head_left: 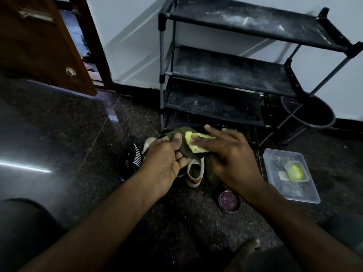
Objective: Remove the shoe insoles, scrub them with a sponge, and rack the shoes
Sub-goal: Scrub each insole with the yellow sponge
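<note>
A brown wooden door [39,46] stands open at the far left above a dark, polished speckled floor [59,134]. A black shoe with white stripes [132,156] lies on the floor, just left of the hands.

The left hand [167,165] grasps an olive-green insole [181,143], with the thumb pressed on top and the fingers curled underneath. The insole is held above the shoes, face up. Its long axis seems to run away from the person toward the rack, though much of it is covered. A yellow sponge [193,143] lies on it.

The right hand [229,154] has its fingers nearly straight, laid flat across the sponge and pressing it onto the insole. Its thumb is hidden.

Below the hands a white shoe [194,172] rests on the floor with its opening upward. Next to it, under the right hand, is another olive piece that is too dark to identify. A small round tin [229,201] sits near the right wrist.

Behind the hands, a black tiered shoe rack [225,71] with dusty shelves stands against a pale wall [127,36]. At the right are a clear plastic container [275,160] and a dark round bin [332,116].
</note>
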